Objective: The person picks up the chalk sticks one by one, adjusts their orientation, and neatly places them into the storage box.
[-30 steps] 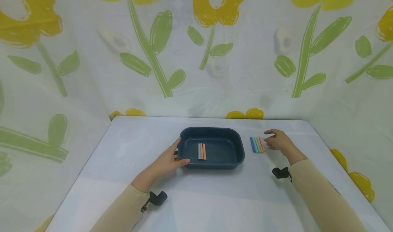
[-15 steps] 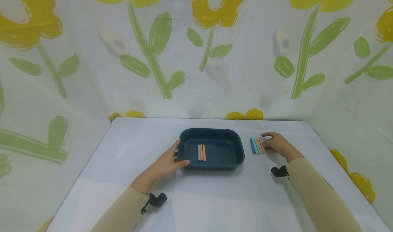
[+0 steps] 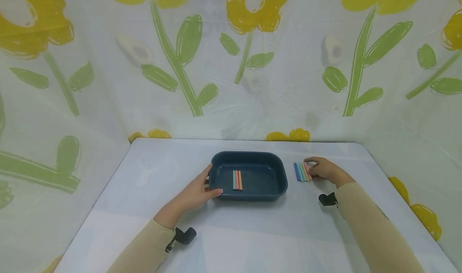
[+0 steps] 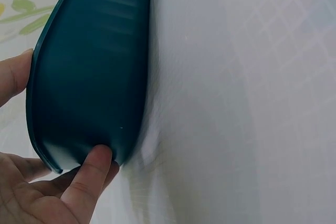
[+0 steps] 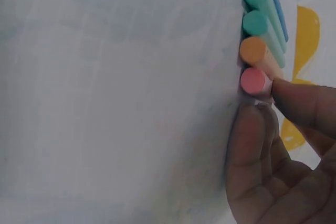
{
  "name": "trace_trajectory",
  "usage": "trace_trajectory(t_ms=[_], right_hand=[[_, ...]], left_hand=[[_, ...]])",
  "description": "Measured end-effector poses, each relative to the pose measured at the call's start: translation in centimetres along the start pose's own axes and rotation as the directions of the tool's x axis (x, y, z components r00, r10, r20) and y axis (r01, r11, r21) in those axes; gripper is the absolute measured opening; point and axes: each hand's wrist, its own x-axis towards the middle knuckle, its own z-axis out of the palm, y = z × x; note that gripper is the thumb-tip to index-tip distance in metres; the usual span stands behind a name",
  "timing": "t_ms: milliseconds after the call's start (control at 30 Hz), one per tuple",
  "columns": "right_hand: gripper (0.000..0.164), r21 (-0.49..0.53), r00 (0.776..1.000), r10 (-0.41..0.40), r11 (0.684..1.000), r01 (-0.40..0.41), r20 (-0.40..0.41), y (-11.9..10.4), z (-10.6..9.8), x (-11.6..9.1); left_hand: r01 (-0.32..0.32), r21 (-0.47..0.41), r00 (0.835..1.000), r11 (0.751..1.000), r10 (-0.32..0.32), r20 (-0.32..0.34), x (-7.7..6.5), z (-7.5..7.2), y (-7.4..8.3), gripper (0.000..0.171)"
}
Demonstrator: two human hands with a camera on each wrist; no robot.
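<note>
A dark blue-green rectangular dish point(image 3: 258, 194) stands on the white table, with three chalk sticks, pale green, pink and orange point(image 3: 240, 180), side by side inside it. At its left end my left hand point(image 3: 196, 190) holds the dish, thumb and fingers spread about the rim and wall. To the right of the dish lies a row of several chalk sticks: blue point(image 3: 297, 172), two green, orange point(image 5: 253, 51) and pink point(image 5: 254, 81). My right hand point(image 3: 326, 171) pinches the pink chalk stick at the row's right end between thumb and fingers.
The white table point(image 3: 252, 233) reaches back to a white cloth wall point(image 3: 288, 84) printed with yellow flowers and green leaves. Each sleeve carries a black wrist camera, the left one point(image 3: 185, 235) and the right one point(image 3: 327, 199).
My right hand has moved slightly left and down onto the pink chalk stick, its fingers closing in on it. The left hand and the dish have stayed in place.
</note>
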Motion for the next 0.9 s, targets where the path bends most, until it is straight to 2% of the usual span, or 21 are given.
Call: trace_trajectory(t_ms=[167,267,600,767,900], right_hand=[[0.058,-0.063,1.000,-0.010,0.998,0.011,0.012,0.2,-0.2,0.0],[0.057,-0.066,0.999,-0.027,0.997,0.029,0.022,0.4,-0.3,-0.2],[0.058,0.053,0.997,-0.059,0.997,0.062,-0.058,1.5,0.2,-0.1],[0.059,0.081,0.996,-0.057,0.995,0.062,-0.061,1.3,0.0,-1.1],[0.063,0.150,0.996,-0.066,0.986,0.075,-0.062,1.0,-0.2,-2.1]], left_hand=[[0.014,0.007,1.000,1.000,-0.014,0.005,-0.1,0.0,0.0,0.104],[0.020,0.007,1.000,1.000,-0.020,0.002,-0.1,0.1,0.0,0.105],[0.011,0.010,1.000,1.000,-0.011,-0.002,-0.2,0.1,0.1,0.104],[0.007,0.013,1.000,1.000,-0.007,-0.008,0.0,0.1,0.1,0.104],[0.005,0.010,1.000,1.000,-0.005,-0.009,0.0,0.1,0.1,0.104]])
